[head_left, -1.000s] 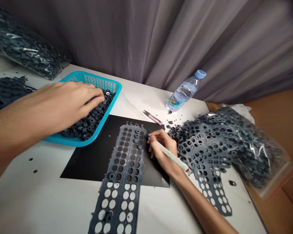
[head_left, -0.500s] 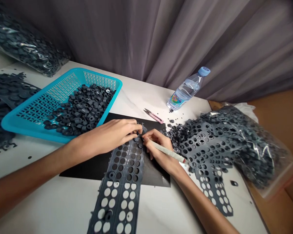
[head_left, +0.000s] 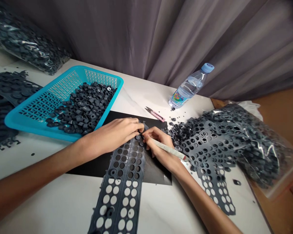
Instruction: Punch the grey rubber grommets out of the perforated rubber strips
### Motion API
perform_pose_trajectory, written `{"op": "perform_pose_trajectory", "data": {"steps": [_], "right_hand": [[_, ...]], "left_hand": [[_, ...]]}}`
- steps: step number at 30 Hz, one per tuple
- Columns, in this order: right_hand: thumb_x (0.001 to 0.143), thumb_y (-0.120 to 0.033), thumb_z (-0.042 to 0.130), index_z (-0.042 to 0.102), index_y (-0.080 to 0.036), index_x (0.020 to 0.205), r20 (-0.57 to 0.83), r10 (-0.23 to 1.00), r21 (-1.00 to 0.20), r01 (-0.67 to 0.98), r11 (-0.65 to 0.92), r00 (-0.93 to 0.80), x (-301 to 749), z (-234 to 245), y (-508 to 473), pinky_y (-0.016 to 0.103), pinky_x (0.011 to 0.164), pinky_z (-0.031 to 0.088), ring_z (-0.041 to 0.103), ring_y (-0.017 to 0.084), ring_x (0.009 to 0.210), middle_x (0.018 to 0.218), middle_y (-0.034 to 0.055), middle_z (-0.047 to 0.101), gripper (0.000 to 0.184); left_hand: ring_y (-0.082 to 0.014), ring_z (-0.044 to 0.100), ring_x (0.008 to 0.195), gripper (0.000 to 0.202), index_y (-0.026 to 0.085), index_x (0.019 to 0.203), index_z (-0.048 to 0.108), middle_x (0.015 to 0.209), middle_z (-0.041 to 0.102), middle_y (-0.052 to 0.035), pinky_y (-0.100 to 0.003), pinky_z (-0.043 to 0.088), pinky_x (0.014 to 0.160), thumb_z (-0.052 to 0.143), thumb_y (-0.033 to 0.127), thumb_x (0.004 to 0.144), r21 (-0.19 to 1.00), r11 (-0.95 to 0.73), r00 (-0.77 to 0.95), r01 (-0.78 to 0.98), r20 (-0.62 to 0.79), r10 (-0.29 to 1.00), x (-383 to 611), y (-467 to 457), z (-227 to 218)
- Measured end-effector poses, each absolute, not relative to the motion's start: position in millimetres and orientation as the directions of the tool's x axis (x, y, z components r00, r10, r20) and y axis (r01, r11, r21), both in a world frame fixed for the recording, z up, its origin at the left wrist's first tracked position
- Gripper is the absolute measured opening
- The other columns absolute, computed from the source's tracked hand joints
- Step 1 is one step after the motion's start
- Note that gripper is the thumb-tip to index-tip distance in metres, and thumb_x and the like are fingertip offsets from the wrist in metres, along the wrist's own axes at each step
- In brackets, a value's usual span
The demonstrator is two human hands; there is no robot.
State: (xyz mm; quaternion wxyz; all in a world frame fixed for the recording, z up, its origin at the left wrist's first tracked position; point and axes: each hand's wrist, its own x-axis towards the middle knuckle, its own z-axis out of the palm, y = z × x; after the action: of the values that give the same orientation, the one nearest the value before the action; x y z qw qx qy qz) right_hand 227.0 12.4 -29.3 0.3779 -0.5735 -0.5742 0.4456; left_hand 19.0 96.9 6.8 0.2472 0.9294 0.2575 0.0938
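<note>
A long grey rubber strip (head_left: 123, 185) full of round holes lies across a black mat (head_left: 95, 162) on the white table. My left hand (head_left: 117, 131) rests on the strip's far end, fingertips pinched on a small dark ring there. My right hand (head_left: 158, 146) meets it from the right and grips a thin white stick (head_left: 169, 150) like a pen, its tip at the same spot. Some rings sit in the strip's far holes; the near holes show white table.
A turquoise basket (head_left: 26, 122) with several dark rubber rings stands at the left. Pink snips (head_left: 155, 113) and a water bottle (head_left: 189, 87) lie beyond the mat. Punched strips (head_left: 207, 152) and a clear bag of rings (head_left: 263, 152) fill the right; another bag (head_left: 26, 48) lies far left.
My left hand left the basket and came to the strip's far end, where it now pinches next to the stick's tip. My right hand shifted slightly towards it.
</note>
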Motion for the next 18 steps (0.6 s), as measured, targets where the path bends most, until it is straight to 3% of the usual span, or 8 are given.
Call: {"op": "perform_pose_trajectory", "data": {"steps": [5, 7, 11, 15, 18], "right_hand": [[0.094, -0.027, 0.056, 0.058, -0.022, 0.089, -0.072, 0.997, -0.942, 0.332, -0.055, -0.04, 226, -30, 12, 0.02, 0.051, 0.04, 0.052, 0.01, 0.057, 0.072, -0.004, 0.059, 0.008], [0.095, -0.029, 0.055, 0.058, -0.022, 0.089, -0.072, 0.997, -0.938, 0.343, -0.055, -0.035, 226, -31, 12, 0.021, 0.051, 0.039, 0.051, 0.01, 0.056, 0.07, -0.0044, 0.058, 0.009], [0.094, -0.03, 0.056, 0.059, -0.021, 0.088, -0.061, 0.997, -0.932, 0.36, -0.036, -0.057, 226, -31, 14, 0.021, 0.052, 0.039, 0.05, 0.01, 0.057, 0.069, -0.0041, 0.057, 0.011], [0.093, -0.028, 0.058, 0.06, -0.021, 0.09, -0.031, 0.997, -0.931, 0.364, -0.006, -0.065, 227, -32, 16, 0.022, 0.057, 0.042, 0.054, 0.011, 0.063, 0.079, -0.0021, 0.061, 0.008], [0.093, -0.027, 0.057, 0.06, -0.021, 0.091, -0.023, 0.998, -0.931, 0.365, 0.0, -0.059, 227, -34, 16, 0.023, 0.06, 0.044, 0.055, 0.011, 0.064, 0.081, -0.0021, 0.062, 0.007]], "left_hand": [[-0.0252, 0.058, 0.13, 0.03, 0.022, 0.134, 0.06, 0.14, 0.061, -0.0103, -0.038, 0.044, 0.108, 0.046, 0.026, 0.107, 0.452, -0.765, 0.831, 0.458, 0.088, 0.55, 17, 91, -6], [-0.0261, 0.056, 0.134, 0.032, 0.022, 0.136, 0.06, 0.143, 0.059, -0.0109, -0.04, 0.043, 0.111, 0.046, 0.025, 0.107, 0.431, -0.776, 0.829, 0.461, 0.102, 0.549, 17, 90, -10], [-0.0236, 0.063, 0.121, 0.029, 0.02, 0.127, 0.064, 0.132, 0.064, -0.0105, -0.035, 0.047, 0.104, 0.043, 0.019, 0.107, 0.437, -0.802, 0.853, 0.408, 0.129, 0.505, 20, 91, -2], [-0.0215, 0.066, 0.111, 0.026, 0.018, 0.12, 0.063, 0.12, 0.067, -0.0081, -0.033, 0.048, 0.099, 0.04, 0.023, 0.109, 0.472, -0.768, 0.796, 0.433, 0.199, 0.571, 22, 99, 20], [-0.0208, 0.066, 0.107, 0.024, 0.02, 0.115, 0.064, 0.116, 0.069, -0.0059, -0.033, 0.048, 0.096, 0.044, 0.03, 0.109, 0.532, -0.711, 0.784, 0.46, 0.133, 0.607, 21, 101, 23]]}}
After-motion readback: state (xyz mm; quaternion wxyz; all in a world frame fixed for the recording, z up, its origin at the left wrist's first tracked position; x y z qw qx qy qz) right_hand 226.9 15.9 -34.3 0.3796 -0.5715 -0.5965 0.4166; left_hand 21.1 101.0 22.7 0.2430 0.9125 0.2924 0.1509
